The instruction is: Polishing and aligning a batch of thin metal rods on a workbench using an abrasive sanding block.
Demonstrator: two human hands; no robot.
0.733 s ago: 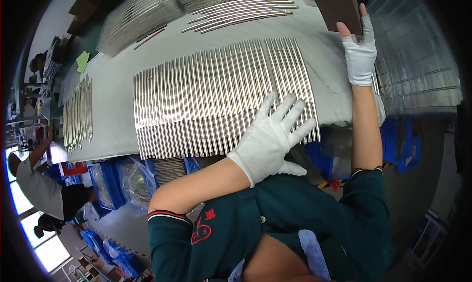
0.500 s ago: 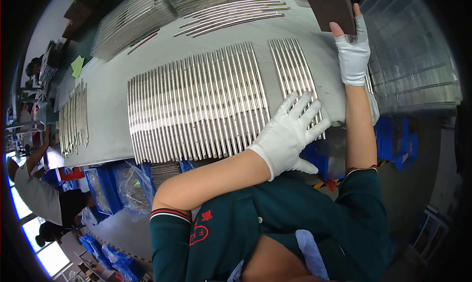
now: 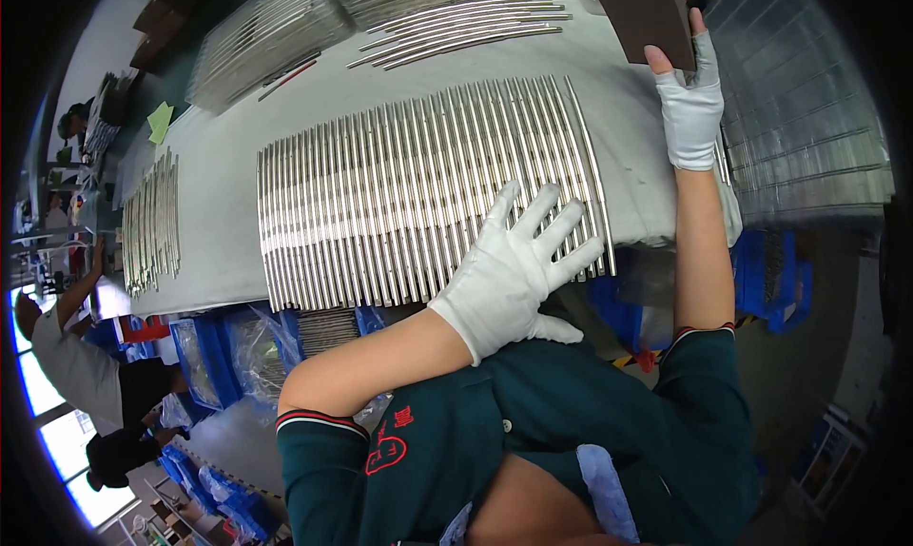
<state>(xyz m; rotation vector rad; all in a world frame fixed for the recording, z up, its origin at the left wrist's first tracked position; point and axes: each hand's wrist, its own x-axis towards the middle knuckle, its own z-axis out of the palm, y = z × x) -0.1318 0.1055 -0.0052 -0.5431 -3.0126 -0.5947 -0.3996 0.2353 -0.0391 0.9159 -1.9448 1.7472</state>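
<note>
Left hand (image 3: 509, 275) lies spread on shiny metal rods (image 3: 409, 189).

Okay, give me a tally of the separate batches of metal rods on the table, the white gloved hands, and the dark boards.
Batches of metal rods: 5 (main row, left batch, three at the far edge)
White gloved hands: 2 (left hand, right hand)
Dark board: 1
Total: 8

Your one view comes from the head camera, looking steeply down over your chest onto the grey worktable (image 3: 219, 213) from close range. The fisheye lens bends the row of metal rods (image 3: 399, 194) and darkens the rim. Your left hand (image 3: 514, 270) sits near centre, your right hand (image 3: 691, 113) toward the upper right edge.
</note>
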